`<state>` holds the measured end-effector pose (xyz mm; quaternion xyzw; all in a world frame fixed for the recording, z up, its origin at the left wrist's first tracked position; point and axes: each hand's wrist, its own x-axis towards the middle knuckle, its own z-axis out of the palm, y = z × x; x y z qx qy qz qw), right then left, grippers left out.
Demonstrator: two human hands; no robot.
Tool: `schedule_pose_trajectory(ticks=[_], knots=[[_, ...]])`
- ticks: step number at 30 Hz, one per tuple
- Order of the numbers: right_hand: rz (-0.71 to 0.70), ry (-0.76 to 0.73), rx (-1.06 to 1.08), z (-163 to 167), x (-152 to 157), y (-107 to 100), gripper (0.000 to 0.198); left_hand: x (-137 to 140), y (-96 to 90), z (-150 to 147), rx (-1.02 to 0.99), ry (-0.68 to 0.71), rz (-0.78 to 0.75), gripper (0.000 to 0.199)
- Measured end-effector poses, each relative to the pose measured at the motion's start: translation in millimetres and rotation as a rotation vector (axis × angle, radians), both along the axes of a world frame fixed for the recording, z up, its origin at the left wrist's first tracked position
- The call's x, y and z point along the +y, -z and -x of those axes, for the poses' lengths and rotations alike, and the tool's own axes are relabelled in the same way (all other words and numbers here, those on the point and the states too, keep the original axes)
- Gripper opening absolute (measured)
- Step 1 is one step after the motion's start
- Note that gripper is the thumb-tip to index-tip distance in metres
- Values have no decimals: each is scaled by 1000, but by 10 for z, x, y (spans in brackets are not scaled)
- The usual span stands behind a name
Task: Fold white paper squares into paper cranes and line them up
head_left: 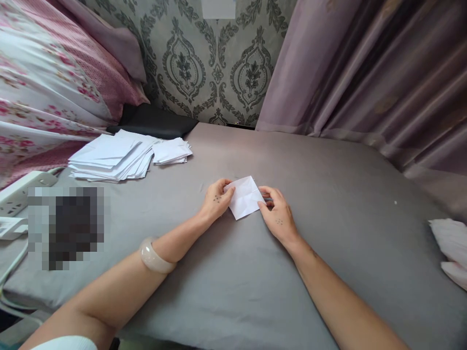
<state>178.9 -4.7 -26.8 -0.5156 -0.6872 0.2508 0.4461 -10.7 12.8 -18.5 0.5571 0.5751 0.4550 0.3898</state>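
Between my hands is a small white sheet of paper (245, 198) with crease lines across it, held just over the grey cloth surface. My left hand (216, 200) pinches its left edge, the thumb on top and the fingers behind. At the right edge, my right hand (278, 214) grips the sheet with the thumb in front; its other fingers are curled and partly hidden behind the paper. A pale bangle (155, 256) circles my left wrist.
Back left lie a large stack of white paper (109, 158) and a smaller stack (171, 150) beside it. A white power strip (22, 192) with cables sits at the left edge, near a blurred-out patch. Crumpled white cloth (450, 245) is at far right; purple curtains (350, 73) hang behind.
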Motion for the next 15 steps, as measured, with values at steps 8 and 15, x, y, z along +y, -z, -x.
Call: schedule_pose_trajectory(ticks=[8, 15], knots=[[-151, -58, -423, 26, -125, -48, 28, -43, -97, 50, 470, 80, -281, 45], [-108, -58, -467, 27, -142, -74, 30, -308, -215, -46, 828, 428, -507, 28]])
